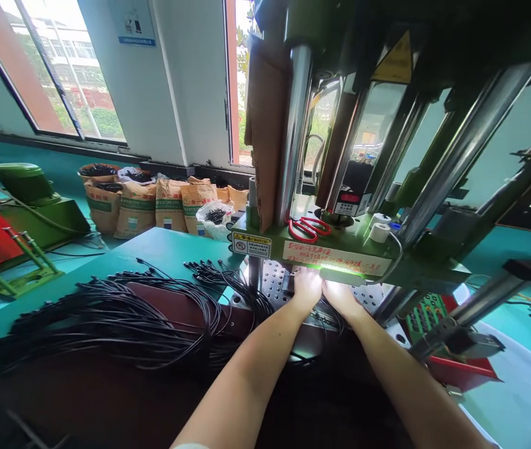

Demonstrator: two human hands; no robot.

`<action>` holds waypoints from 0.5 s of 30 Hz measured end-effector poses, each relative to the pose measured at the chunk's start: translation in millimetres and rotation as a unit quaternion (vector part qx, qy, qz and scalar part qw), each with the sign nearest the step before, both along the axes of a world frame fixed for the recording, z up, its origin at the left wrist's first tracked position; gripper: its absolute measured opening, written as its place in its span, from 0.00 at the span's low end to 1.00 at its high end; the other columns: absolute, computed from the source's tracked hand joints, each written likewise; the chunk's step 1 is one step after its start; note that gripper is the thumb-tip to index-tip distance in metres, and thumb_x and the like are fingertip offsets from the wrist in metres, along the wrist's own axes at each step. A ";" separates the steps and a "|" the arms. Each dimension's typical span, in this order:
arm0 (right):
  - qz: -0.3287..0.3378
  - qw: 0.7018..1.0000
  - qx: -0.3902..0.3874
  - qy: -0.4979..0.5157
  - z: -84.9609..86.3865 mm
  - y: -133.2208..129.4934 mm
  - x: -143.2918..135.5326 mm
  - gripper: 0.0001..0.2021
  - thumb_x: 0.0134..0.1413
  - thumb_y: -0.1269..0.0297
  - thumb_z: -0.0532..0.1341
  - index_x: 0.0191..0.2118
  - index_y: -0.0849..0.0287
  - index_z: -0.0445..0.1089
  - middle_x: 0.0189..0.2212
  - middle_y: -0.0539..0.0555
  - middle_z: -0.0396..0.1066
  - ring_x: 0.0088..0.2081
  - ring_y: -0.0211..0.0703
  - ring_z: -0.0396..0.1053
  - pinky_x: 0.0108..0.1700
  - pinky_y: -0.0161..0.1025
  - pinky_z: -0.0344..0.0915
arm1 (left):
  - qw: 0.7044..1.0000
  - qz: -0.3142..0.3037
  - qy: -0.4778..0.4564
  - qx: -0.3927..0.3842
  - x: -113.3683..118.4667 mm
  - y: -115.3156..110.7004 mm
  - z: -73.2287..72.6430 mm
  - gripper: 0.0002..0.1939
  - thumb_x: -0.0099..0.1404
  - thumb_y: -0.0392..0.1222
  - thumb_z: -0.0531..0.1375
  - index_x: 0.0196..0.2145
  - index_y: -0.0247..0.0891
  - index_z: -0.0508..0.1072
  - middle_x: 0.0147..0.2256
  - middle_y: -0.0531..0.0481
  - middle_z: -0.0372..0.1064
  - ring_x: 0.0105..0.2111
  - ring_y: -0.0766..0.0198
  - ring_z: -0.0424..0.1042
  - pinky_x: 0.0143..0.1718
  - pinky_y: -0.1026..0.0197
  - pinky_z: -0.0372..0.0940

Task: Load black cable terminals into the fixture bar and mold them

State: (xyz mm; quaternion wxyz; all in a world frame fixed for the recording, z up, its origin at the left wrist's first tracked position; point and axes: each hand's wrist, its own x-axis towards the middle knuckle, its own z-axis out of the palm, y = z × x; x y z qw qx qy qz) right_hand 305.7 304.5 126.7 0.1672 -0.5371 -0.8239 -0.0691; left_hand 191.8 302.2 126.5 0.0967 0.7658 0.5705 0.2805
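Two hands reach under the big green machine (340,243).
The left hand (306,288) and right hand (340,298) touch side by side by the black wires (120,312); fingers are hidden, so their grip cannot be told.

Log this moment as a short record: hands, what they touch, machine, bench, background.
left hand: reaching under the press platen, fingers hidden
right hand: beside it, touching it
contact: thin black wires at the perforated plate
machine: green press, red scissors on its ledge
bench: bundle of black cables
background: paper sacks under windows
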 end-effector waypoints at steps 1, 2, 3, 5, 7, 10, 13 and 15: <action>0.005 1.000 0.000 -0.004 0.5 -1.0 2.7 0.14 0.62 0.61 0.50 0.45 0.61 0.68 0.43 0.58 0.70 0.45 0.46 0.67 0.52 0.49 0.57 | 1.000 -0.003 0.011 0.010 -2.6 0.8 -0.4 0.16 0.64 0.35 0.47 0.41 0.30 0.72 0.39 0.35 0.68 0.45 0.50 0.64 0.49 0.50 0.57; 0.010 1.000 -0.001 -0.009 1.0 -2.0 5.6 0.15 0.62 0.61 0.48 0.44 0.61 0.69 0.43 0.59 0.71 0.46 0.47 0.66 0.52 0.48 0.56 | 0.999 -0.011 0.024 0.021 -6.0 1.3 -1.0 0.16 0.64 0.35 0.46 0.41 0.30 0.71 0.40 0.36 0.68 0.46 0.51 0.63 0.49 0.50 0.56; 0.014 1.000 -0.004 -0.014 1.4 -2.8 8.7 0.16 0.62 0.61 0.47 0.43 0.60 0.70 0.43 0.60 0.71 0.46 0.48 0.66 0.53 0.47 0.55 | 0.999 -0.023 0.037 0.031 -10.2 1.6 -2.0 0.15 0.64 0.36 0.47 0.41 0.31 0.71 0.40 0.37 0.68 0.46 0.52 0.63 0.50 0.50 0.56; 0.026 0.999 -0.013 -0.024 1.9 -4.0 14.3 0.18 0.62 0.60 0.45 0.42 0.59 0.70 0.42 0.60 0.72 0.47 0.49 0.66 0.54 0.46 0.54 | 0.995 -0.054 0.064 0.049 -19.4 1.9 -4.6 0.15 0.65 0.39 0.48 0.42 0.34 0.71 0.42 0.40 0.68 0.46 0.55 0.63 0.50 0.52 0.56; 0.036 0.998 -0.026 -0.034 2.3 -4.6 18.3 0.19 0.62 0.57 0.45 0.41 0.58 0.70 0.42 0.58 0.72 0.47 0.49 0.66 0.54 0.46 0.53 | 0.991 -0.082 0.087 0.061 -27.4 2.5 -7.8 0.15 0.65 0.42 0.48 0.43 0.36 0.70 0.44 0.43 0.67 0.48 0.57 0.63 0.50 0.54 0.56; 0.040 0.997 -0.045 -0.045 2.1 -5.4 20.4 0.19 0.61 0.55 0.46 0.41 0.58 0.70 0.43 0.58 0.72 0.48 0.48 0.65 0.55 0.46 0.51 | 0.986 -0.103 0.113 0.067 -33.3 4.7 -12.9 0.16 0.66 0.44 0.47 0.45 0.36 0.68 0.46 0.43 0.66 0.49 0.57 0.61 0.50 0.55 0.57; 0.036 0.997 -0.057 -0.047 1.0 -5.3 19.8 0.20 0.61 0.54 0.45 0.43 0.59 0.70 0.46 0.59 0.70 0.51 0.49 0.63 0.56 0.46 0.50 | 0.984 -0.107 0.129 0.066 -33.9 8.0 -17.1 0.17 0.66 0.45 0.46 0.46 0.36 0.68 0.47 0.44 0.66 0.50 0.58 0.61 0.49 0.55 0.57; 0.034 0.996 -0.064 -0.046 0.0 -3.8 18.8 0.21 0.61 0.53 0.45 0.43 0.59 0.70 0.47 0.59 0.70 0.52 0.49 0.62 0.57 0.45 0.49 | 0.983 -0.105 0.138 0.061 -33.2 10.7 -19.2 0.17 0.67 0.44 0.45 0.45 0.37 0.68 0.46 0.45 0.67 0.49 0.58 0.62 0.49 0.55 0.58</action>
